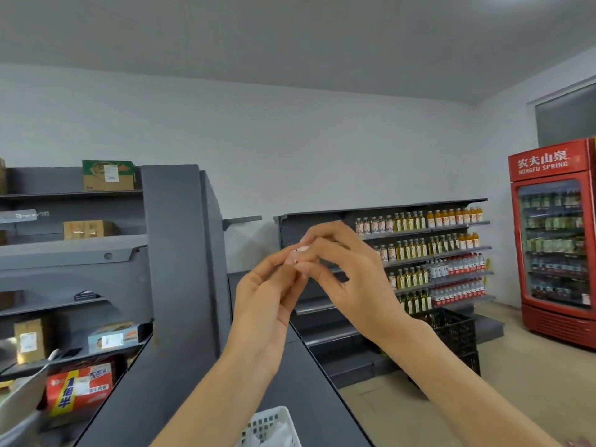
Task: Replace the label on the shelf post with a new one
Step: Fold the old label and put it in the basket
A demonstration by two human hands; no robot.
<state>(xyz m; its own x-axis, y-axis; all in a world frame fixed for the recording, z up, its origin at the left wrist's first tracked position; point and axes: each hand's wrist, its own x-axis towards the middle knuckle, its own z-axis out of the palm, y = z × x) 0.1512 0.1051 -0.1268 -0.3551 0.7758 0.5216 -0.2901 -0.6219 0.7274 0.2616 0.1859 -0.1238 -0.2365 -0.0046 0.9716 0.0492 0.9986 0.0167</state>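
Both my hands are raised together in front of me, to the right of the tall grey shelf post (180, 253). A small white label (296, 255) is pinched between the fingertips of my left hand (264, 304) and my right hand (348, 272). Only a sliver of the label shows; fingers cover most of it. The hands are apart from the post and do not touch it. I see no label on the post's face from here.
Grey shelves (64, 246) with cardboard boxes stand to the left. A white plastic basket (271, 427) sits below my arms. Shelves of bottled drinks (435, 253) and a black crate (451, 330) are to the right, with a red drinks fridge (554, 240) at the far right.
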